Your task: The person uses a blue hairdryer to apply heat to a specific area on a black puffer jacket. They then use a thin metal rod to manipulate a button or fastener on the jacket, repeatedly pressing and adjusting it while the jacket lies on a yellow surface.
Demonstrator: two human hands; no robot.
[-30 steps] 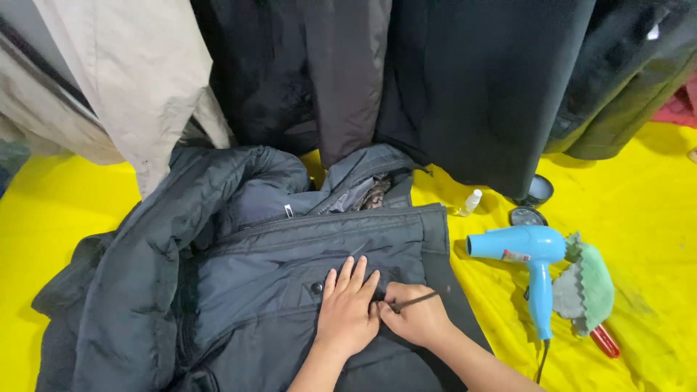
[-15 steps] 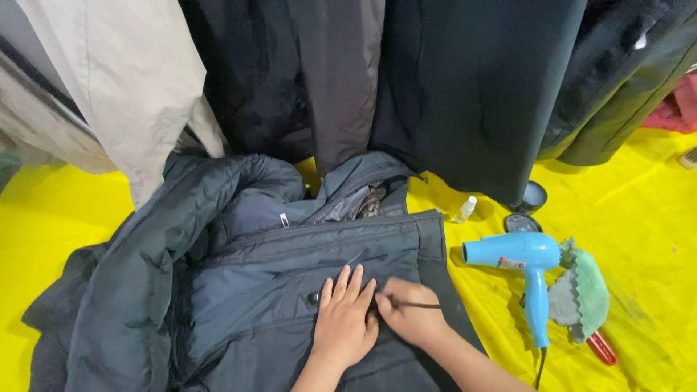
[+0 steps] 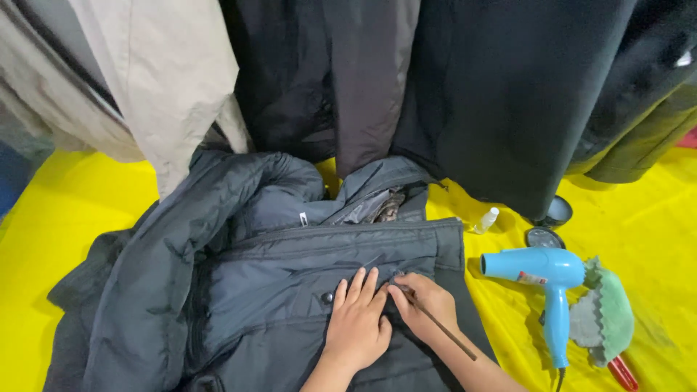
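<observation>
Hands at work on a dark padded jacket (image 3: 276, 290) spread over the yellow surface (image 3: 72, 218).
Left hand (image 3: 357, 323) presses flat, fingers spread; right hand (image 3: 425, 308) pinches a thin stick (image 3: 439, 327) near the jacket's right edge, bare yellow between it and the blue hairdryer (image 3: 544, 279).

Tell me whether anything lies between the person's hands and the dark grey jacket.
Nothing visible does. The left hand lies flat on the dark grey padded jacket, and the right hand, holding a thin dark stick, presses its tip to the fabric beside the left fingertips. The blue hair dryer lies apart on the yellow sheet.
</observation>
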